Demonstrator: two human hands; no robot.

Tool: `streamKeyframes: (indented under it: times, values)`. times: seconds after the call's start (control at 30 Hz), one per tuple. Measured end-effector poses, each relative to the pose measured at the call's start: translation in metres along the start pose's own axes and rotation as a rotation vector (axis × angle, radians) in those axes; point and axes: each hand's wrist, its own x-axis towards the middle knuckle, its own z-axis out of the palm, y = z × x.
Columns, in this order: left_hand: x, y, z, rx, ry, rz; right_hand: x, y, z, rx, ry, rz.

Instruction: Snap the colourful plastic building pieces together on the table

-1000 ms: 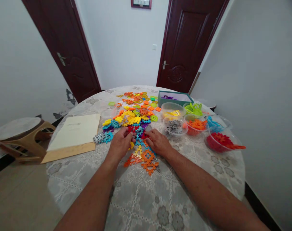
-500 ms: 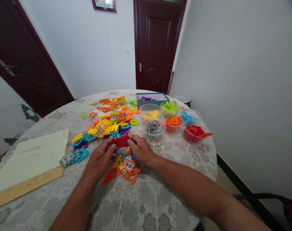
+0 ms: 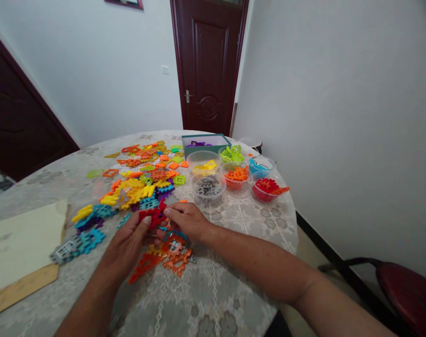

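Both hands meet over the table around red plastic building pieces (image 3: 153,216) with notched edges. My left hand (image 3: 134,236) is closed on them, thumb on top. From the right, my right hand (image 3: 187,219) pinches their other end between thumb and fingers. Whether the red pieces are joined is hard to make out. Just below the hands lie orange notched pieces (image 3: 178,262), with yellow and blue ones partly hidden by the fingers. Beyond the hands spreads a heap of yellow pieces (image 3: 128,193), mixed with blue, purple and orange ones.
Clear bowls of sorted pieces stand at the right: grey (image 3: 208,186), orange (image 3: 237,175), red (image 3: 267,187), blue (image 3: 260,166) and green (image 3: 232,154). Behind them is a green-edged box (image 3: 206,149) with purple pieces. A paper sheet (image 3: 26,229) lies left; a red chair (image 3: 406,290) stands right.
The view has turned to the right, so the table's things sit further left. The hands still hold the red pieces, now tilted differently, with the right end raised.
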Motion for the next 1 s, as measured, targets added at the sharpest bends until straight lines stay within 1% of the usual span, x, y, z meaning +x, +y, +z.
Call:
streamKeyframes:
  times: [0.07, 0.13, 0.2, 0.27, 0.37, 0.43, 0.5, 0.57, 0.63, 0.7, 0.77, 0.83, 0.9, 0.97, 1.0]
  values:
    - [0.0, -0.001, 0.0, -0.035, -0.003, 0.0, -0.001, -0.003, 0.001, 0.03, -0.029, 0.039]
    - [0.0, -0.003, 0.0, 0.019, -0.007, 0.011, -0.002, -0.006, 0.003, -0.003, -0.031, 0.052]
    - [0.0, -0.005, 0.001, 0.155, -0.004, 0.037, -0.003, -0.006, 0.006, -0.04, -0.015, 0.055]
    - [-0.001, -0.006, 0.001, 0.312, -0.001, 0.077, -0.004, -0.005, 0.008, -0.044, 0.028, 0.043]
    - [-0.002, -0.006, 0.001, 0.455, -0.056, 0.167, -0.003, -0.007, 0.008, -0.019, 0.081, 0.014]
    - [-0.004, -0.003, 0.002, 0.481, -0.117, 0.212, -0.003, -0.016, 0.002, -0.041, 0.084, -0.021]
    - [-0.005, 0.0, 0.001, 0.477, -0.152, 0.217, -0.006, -0.034, -0.009, -0.126, 0.104, -0.09]
    - [-0.006, 0.002, -0.001, 0.461, -0.109, 0.202, -0.013, -0.058, -0.027, -0.284, 0.181, -0.191]
    - [-0.005, 0.003, -0.005, 0.457, -0.011, 0.196, -0.026, -0.084, -0.054, -0.509, 0.301, -0.293]
    - [-0.004, 0.002, -0.008, 0.481, 0.093, 0.204, -0.042, -0.107, -0.088, -0.794, 0.426, -0.368]
    - [-0.002, 0.003, -0.01, 0.524, 0.17, 0.213, -0.06, -0.122, -0.127, -1.076, 0.461, -0.387]
    - [-0.002, 0.004, -0.01, 0.556, 0.215, 0.223, -0.076, -0.129, -0.167, -1.343, 0.456, -0.316]
    - [-0.002, 0.006, -0.011, 0.578, 0.233, 0.242, -0.089, -0.13, -0.202, -1.577, 0.447, -0.159]
    - [-0.002, 0.007, -0.011, 0.598, 0.243, 0.257, -0.097, -0.126, -0.228, -1.734, 0.402, 0.02]
    - [-0.002, 0.007, -0.012, 0.608, 0.251, 0.256, -0.099, -0.124, -0.237, -1.785, 0.382, 0.093]
